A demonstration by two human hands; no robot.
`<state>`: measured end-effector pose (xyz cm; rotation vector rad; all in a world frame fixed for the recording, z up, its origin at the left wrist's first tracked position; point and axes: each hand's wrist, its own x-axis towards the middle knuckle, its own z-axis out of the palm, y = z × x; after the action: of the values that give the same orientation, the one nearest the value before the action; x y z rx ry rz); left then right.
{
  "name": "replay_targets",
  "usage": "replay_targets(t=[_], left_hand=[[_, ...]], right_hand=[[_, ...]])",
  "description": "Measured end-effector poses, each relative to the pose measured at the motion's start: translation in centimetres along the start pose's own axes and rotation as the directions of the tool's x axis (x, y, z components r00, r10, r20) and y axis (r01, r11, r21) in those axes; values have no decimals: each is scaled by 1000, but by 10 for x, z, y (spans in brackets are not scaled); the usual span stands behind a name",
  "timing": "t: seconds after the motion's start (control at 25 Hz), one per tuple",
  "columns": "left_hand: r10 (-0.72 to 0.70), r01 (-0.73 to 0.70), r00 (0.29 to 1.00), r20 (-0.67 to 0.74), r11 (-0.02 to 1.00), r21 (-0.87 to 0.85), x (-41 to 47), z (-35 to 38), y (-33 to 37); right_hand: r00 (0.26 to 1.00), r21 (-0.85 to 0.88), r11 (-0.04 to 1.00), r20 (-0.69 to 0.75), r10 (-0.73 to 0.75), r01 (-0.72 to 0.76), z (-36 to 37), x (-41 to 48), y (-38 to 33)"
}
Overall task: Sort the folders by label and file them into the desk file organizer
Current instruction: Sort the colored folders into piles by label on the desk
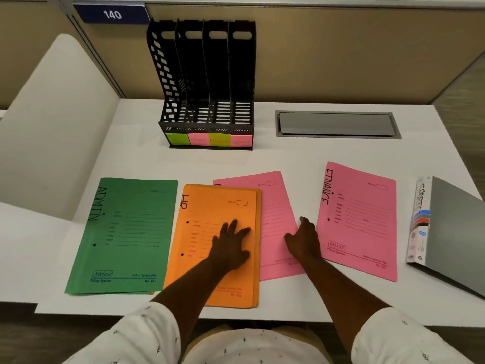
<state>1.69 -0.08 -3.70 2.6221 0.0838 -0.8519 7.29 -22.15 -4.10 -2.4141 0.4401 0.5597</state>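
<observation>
Lying on the surface (288, 153): one green ADMIN folder (126, 232); one orange HR folder (210, 206) under the left hand (231, 243), fingers spread flat; one overlapped pink folder (273, 206), label hidden, touched by the right hand (304, 240), grip indeterminate; one pink FINANCE folder (359, 219); one frame-cut binder (451, 227). Four-slot organizer (210, 74) behind.

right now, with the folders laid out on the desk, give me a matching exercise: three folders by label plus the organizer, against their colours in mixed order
Column A
1. ADMIN folder
2. HR folder
3. FINANCE folder
4. file organizer

Column B
a. black
b. pink
c. green
d. orange

Pairs: 1-c, 2-d, 3-b, 4-a
</observation>
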Motion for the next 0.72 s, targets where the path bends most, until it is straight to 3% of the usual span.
replay_targets(t=[0.24, 0.48, 0.6, 0.72], left_hand=[[-24, 22, 998, 52, 999, 48, 8, 2, -2], [-44, 44, 998, 39, 999, -22, 9, -1, -4], [-67, 67, 998, 9, 996, -63, 11, -3, -2], [-70, 69, 998, 0, 994, -88, 13, -4, 0]], right_hand=[[968, 206, 952, 156, 198, -228, -7, 18, -8], [960, 196, 955, 217, 179, -222, -6, 30, -4], [980, 161, 975, 153, 128, -152, -5, 25, -8], [995, 266, 959, 21, 93, -95, -6, 17, -17]])
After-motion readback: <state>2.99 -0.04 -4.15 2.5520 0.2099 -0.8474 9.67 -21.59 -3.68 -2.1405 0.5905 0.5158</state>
